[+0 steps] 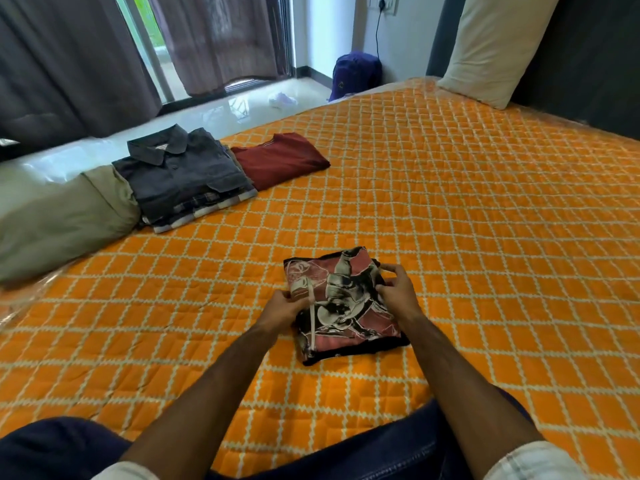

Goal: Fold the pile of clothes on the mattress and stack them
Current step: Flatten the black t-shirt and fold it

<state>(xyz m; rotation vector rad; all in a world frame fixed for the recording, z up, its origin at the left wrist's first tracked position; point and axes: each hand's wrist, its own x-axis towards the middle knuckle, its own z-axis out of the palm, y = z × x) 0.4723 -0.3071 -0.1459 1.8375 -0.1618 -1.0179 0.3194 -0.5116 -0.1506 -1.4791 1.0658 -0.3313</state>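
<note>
A folded printed garment, black with red and white figures and a pale drawstring, lies on the orange quilted mattress in front of me. My left hand pinches its left edge near the drawstring. My right hand grips its right edge with curled fingers. At the far left a stack of folded shirts has a dark grey collared shirt on top. Beside it lies a folded maroon shirt.
A pale green pillow lies at the mattress's left edge next to the stack. A cream pillow leans against the dark headboard at the far right. A purple backpack stands on the glossy floor by the wall. Curtains hang at the window.
</note>
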